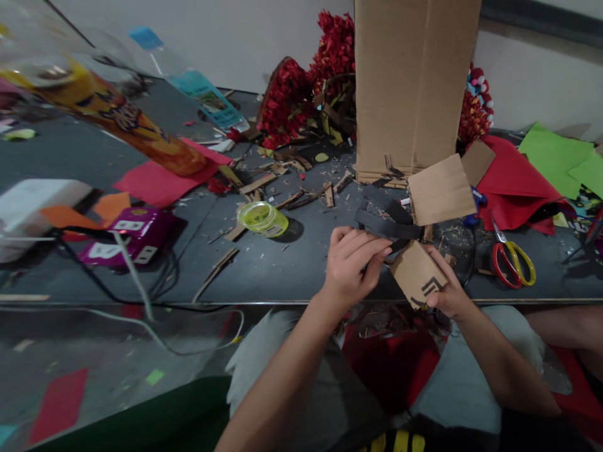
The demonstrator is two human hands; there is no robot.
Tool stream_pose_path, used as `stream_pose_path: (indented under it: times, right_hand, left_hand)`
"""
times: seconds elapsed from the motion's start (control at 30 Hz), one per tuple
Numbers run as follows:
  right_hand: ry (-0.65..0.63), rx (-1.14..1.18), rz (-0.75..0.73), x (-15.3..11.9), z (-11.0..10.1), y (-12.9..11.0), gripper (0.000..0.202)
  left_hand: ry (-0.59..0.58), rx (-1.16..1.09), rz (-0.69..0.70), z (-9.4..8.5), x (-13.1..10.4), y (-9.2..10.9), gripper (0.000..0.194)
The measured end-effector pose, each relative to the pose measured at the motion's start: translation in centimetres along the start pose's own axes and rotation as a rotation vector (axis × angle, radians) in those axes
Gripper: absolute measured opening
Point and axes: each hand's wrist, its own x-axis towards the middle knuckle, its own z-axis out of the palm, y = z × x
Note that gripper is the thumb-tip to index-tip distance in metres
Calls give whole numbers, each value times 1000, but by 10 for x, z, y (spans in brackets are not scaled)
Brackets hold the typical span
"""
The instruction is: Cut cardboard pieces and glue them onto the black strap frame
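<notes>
My right hand [450, 285] grips a small cardboard piece [414, 270] with black printed marks, just over the table's front edge. My left hand [353, 263] is closed, its fingertips pinching a black strip [384, 213] that loops on the table beyond them. One end of this strip runs toward the cardboard piece; whether it is stuck there I cannot tell. Behind the strip, a larger tan cardboard square [443, 188] leans tilted near the foot of a tall cardboard panel [409, 81]. Scissors [513, 260] with red and yellow handles lie right of my right hand.
A tub of green stuff [264, 218] stands to the left among cardboard scraps. Farther left are a purple power strip [136, 235] with cables, an orange drink bottle [141, 125] and a blue-capped bottle [202, 91]. Red paper [513, 182] and red flower-like decorations [292, 100] lie farther back.
</notes>
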Motion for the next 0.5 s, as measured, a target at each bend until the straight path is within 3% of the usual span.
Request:
stream_pose_path:
  times: [0.5]
  right_hand:
    - [-17, 4, -11, 0, 2, -1, 77]
  left_hand:
    - [2, 1, -6, 0, 1, 1, 7]
